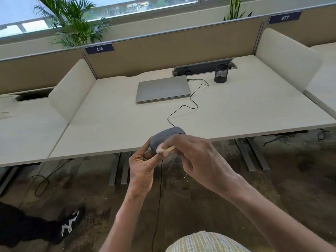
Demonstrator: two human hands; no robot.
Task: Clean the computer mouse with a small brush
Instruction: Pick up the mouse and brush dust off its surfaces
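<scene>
A dark grey computer mouse (163,138) is held up in the air just in front of the desk's near edge. My left hand (142,165) grips it from below and from the left side. My right hand (196,157) pinches a small pale brush (164,149), whose light bristle tip touches the mouse's near side. The mouse's thin black cable (183,108) runs back over the desk to the closed laptop. Most of the brush handle is hidden inside my right hand.
A closed silver laptop (162,89) lies at the desk's back middle. A black mesh pen cup (221,73) stands to its right by the cable tray. The white desk (109,124) has padded dividers on both sides. Cables and a dark shoe (71,225) lie on the floor.
</scene>
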